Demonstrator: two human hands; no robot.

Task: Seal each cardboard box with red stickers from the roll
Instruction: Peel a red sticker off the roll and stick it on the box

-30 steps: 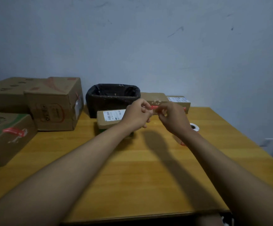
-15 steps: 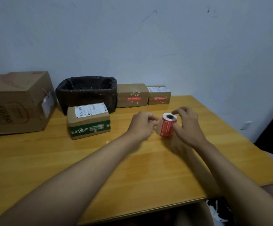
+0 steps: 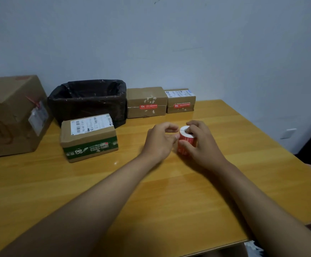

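Note:
A roll of red stickers (image 3: 185, 143) with a white core stands on the wooden table (image 3: 151, 197). My right hand (image 3: 203, 145) grips it, fingers over the top and thumb against the near side. My left hand (image 3: 159, 140) sits just left of the roll with fingers curled, the thumb tip touching the roll's side; whether it pinches a sticker is hidden. Two small cardboard boxes (image 3: 145, 102) (image 3: 180, 101) at the back each carry a red sticker. A green-banded box (image 3: 89, 138) lies to the left with none visible.
A black-lined bin (image 3: 88, 101) stands against the wall behind the green-banded box. At the far left sits a big cardboard box (image 3: 12, 115). The table's front edge runs near the bottom right, and a wall socket (image 3: 288, 133) is on the right.
One second ago both hands held a red sticker up in the air by the back boxes. They have come down to the roll, and my right fingers now lie over its top.

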